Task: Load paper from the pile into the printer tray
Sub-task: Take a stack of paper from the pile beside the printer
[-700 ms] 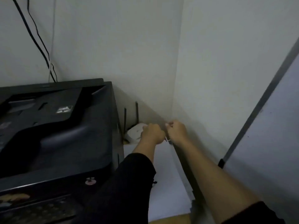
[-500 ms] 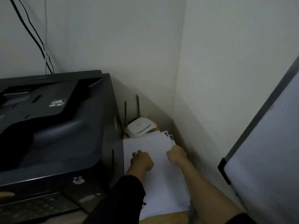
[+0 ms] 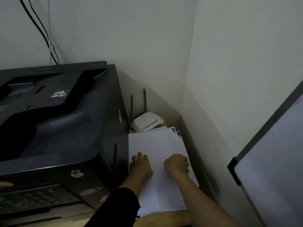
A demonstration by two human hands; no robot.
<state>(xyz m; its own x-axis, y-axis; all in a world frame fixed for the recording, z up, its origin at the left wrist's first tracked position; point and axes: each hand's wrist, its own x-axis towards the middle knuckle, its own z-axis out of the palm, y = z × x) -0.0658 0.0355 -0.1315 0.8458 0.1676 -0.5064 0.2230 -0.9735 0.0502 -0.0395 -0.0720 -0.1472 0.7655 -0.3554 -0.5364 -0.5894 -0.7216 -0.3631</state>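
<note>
Bench (image 3: 165, 218): light wooden top, set into a wall corner, only its near edge showing bare. Printer (image 3: 57, 136): large, dark, stands on it. Paper pile (image 3: 154, 148): white sheets, lies flat just right of the printer, touching its side. Router (image 3: 148, 121): white, two upright antennas, sits behind the pile, beside the printer's rear corner.

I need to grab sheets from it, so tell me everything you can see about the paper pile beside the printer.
The paper pile is a loose stack of plain white sheets lying flat on a wooden surface, squeezed between the dark printer and the wall. Its edges are fanned unevenly on the right, where blue-printed corners poke out near the far end. A white router sits just behind it. The left hand and right hand both rest on the top sheet.
</note>
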